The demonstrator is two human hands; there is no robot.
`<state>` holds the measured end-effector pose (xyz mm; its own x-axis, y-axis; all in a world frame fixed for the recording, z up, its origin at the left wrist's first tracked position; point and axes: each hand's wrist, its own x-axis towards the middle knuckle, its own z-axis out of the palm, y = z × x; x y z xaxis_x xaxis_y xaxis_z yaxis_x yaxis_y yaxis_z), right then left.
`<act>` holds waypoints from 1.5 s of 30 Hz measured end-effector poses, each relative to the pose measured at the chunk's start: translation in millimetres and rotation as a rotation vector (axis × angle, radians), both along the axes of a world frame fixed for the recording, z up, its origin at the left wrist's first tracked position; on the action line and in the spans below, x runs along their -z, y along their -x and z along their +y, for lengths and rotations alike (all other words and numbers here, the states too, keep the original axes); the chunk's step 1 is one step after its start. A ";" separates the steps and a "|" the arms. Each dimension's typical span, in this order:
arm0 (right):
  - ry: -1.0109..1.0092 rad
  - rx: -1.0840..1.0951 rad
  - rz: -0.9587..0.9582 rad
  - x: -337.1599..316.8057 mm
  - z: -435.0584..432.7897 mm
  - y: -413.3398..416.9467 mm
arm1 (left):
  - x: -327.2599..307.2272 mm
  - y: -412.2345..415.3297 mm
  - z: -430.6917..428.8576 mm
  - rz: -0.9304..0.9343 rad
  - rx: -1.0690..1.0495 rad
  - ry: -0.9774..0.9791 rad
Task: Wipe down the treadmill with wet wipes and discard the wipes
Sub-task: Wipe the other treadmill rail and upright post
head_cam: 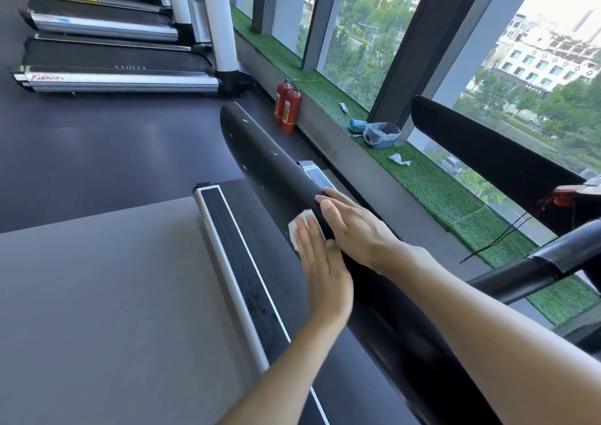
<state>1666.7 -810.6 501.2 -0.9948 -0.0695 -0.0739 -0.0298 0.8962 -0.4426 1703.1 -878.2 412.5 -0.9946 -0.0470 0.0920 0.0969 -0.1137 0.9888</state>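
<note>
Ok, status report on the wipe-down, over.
Left hand flat, pressing wipe on rail. Right hand resting on rail. Bin on sill, nothing blocking.

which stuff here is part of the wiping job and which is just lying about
Job: treadmill handrail, white wipe under the left hand, right hand on the rail, lined bin, crumpled wipe on the ledge.
Lying about: fire extinguishers, other treadmills, small tube.
</note>
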 end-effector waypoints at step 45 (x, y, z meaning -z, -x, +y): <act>0.066 0.062 0.094 8.9 -11.8 30.5 | -10.0 60.9 -29.1 -0.039 0.070 0.086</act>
